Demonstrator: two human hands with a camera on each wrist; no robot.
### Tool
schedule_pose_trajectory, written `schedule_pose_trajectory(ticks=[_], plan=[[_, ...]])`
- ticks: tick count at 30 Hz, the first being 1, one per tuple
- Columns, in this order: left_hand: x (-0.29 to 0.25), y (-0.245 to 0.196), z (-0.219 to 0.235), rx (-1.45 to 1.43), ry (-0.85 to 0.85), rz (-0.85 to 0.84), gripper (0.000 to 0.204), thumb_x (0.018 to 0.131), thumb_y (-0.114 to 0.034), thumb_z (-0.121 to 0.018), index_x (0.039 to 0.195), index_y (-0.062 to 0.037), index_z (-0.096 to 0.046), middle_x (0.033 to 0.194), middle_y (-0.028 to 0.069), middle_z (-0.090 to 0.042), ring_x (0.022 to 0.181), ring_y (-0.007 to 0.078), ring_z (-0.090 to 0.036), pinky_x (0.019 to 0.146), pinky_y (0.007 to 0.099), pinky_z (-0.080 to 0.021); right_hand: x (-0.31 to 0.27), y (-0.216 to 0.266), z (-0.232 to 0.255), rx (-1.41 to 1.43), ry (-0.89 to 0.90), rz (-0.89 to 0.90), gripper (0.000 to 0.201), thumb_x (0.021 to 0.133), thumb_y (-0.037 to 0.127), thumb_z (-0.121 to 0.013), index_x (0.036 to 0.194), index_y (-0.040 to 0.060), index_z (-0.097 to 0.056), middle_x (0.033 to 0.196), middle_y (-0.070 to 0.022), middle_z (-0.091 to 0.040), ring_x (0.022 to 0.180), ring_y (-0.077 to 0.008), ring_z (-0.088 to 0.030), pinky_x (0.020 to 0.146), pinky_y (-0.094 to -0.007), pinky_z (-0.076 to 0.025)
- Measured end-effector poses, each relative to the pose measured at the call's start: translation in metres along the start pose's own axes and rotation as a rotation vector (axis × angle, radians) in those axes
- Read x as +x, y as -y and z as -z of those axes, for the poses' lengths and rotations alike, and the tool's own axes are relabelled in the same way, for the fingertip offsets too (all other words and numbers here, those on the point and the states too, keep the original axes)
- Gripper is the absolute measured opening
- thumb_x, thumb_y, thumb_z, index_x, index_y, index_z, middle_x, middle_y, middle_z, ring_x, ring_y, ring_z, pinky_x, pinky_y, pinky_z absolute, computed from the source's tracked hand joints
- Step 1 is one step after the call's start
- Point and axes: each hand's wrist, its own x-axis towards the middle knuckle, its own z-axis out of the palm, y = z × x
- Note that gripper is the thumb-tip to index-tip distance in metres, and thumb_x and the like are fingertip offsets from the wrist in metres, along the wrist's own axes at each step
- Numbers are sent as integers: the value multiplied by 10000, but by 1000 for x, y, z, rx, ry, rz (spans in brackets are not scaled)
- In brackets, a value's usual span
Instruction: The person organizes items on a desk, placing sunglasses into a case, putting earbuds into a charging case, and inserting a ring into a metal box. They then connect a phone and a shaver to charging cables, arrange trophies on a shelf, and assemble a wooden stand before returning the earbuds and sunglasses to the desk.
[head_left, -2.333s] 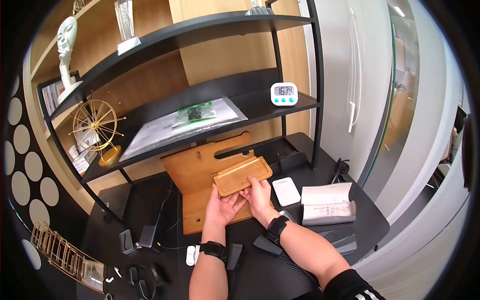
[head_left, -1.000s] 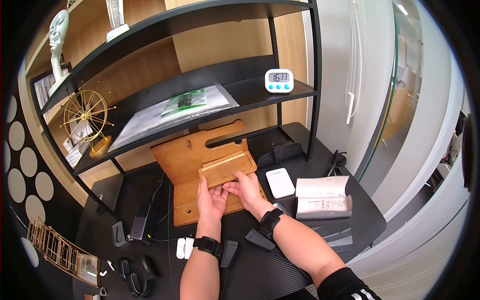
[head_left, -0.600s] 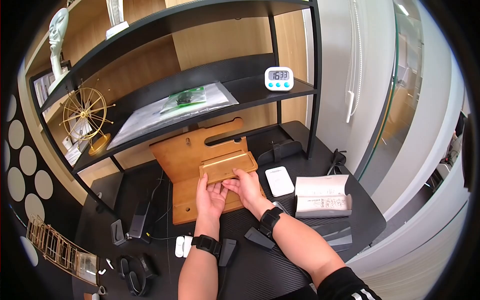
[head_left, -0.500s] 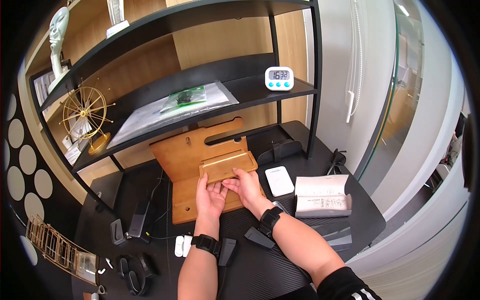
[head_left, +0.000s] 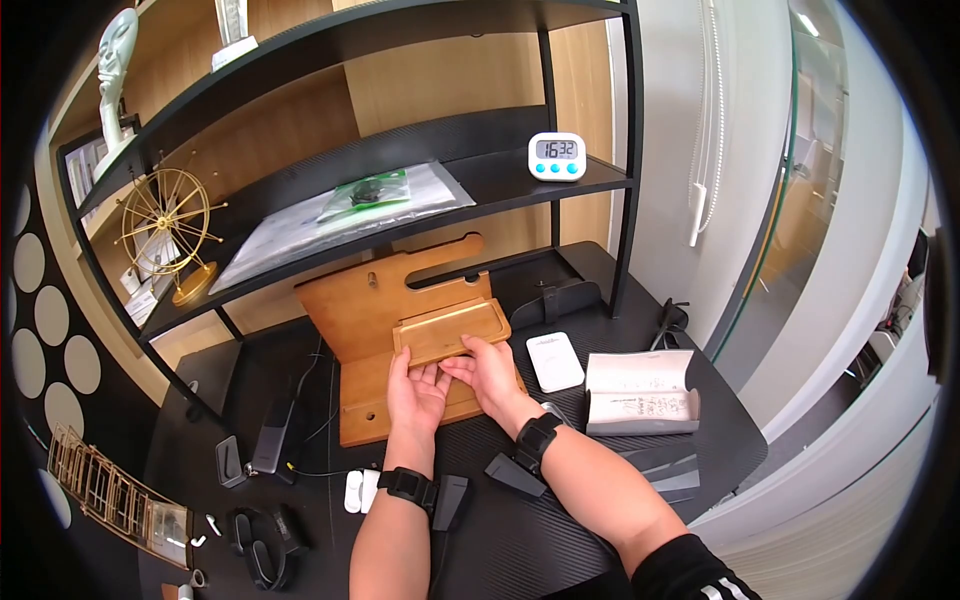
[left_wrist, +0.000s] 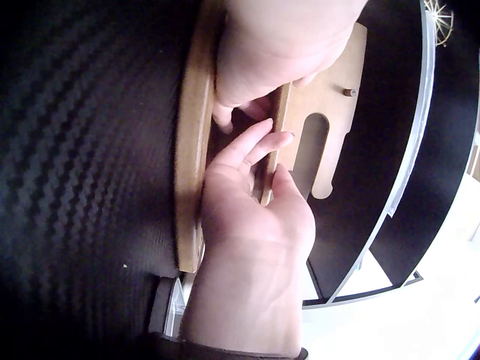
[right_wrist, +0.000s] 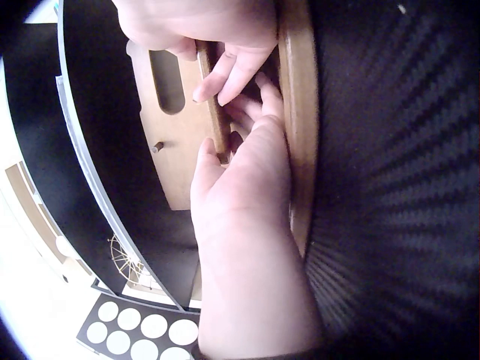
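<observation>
Both hands grip a shallow wooden tray (head_left: pixel 455 332) with a raised rim, in front of a larger wooden stand (head_left: pixel 345 310). The left hand (head_left: pixel 418 392), palm up, has its thumb at the tray's left front corner and its fingers below the front edge. With the thumb on the front rim, the right hand (head_left: pixel 487 376) curls its fingers underneath. In the left wrist view the fingers of the left hand (left_wrist: pixel 247 187) reach between the tray and the stand's base. From the right wrist, the right hand's (right_wrist: pixel 244 165) thumb shows against the tray's edge. The tray hides part of the base.
To the right are a white flat box (head_left: pixel 555 361) and an open glasses case (head_left: pixel 641 410). A white earbud case (head_left: pixel 360 490), a dark power bank (head_left: pixel 272 448) and a black headset (head_left: pixel 262 545) lie left. A black shelf (head_left: pixel 500 190) with a timer (head_left: pixel 557 157) overhangs the back.
Over the two seconds the tray has come slightly lower against the stand, still in both hands. The head view has shifted and the timer has counted down. In the last half second the hands barely move.
</observation>
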Motion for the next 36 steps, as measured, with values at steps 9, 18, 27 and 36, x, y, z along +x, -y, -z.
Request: schedule_pose_trajectory(ticks=[9, 18, 27, 36], plan=[[0, 1, -2, -27, -33, -13, 381, 912, -298, -490, 1209, -62, -457, 1210, 94, -492, 1161, 241, -450, 1015, 442, -348, 2, 0, 2, -41, 20, -28, 266, 896, 107, -494, 1118, -30, -443, 957, -168, -588, 693, -221, -638, 651, -320, -555], [-9, 0, -12, -5, -65, -15, 404, 938, -357, -437, 1225, -74, -444, 1227, 95, -500, 1161, 239, -467, 1007, 408, -362, 0, 2, 2, -47, 48, -61, 311, 895, 127, -507, 1145, -42, -435, 1004, -184, -582, 758, -240, -648, 687, -323, -555], [-5, 1, -6, 22, -12, -30, 533, 927, -491, -426, 1257, -72, -430, 1261, 102, -483, 1190, 240, -450, 1021, 408, -351, 1, 6, 2, -8, 62, -104, 361, 923, 195, -424, 1162, -74, -392, 990, -232, -581, 790, -269, -652, 699, -335, -560], [-6, 1, -8, 64, 17, -26, 613, 909, -557, -408, 1267, -60, -427, 1277, 118, -477, 1193, 242, -447, 1029, 409, -346, 1, 5, 3, 15, 68, -101, 349, 924, 177, -407, 1164, -77, -387, 999, -241, -577, 790, -278, -651, 702, -343, -561]])
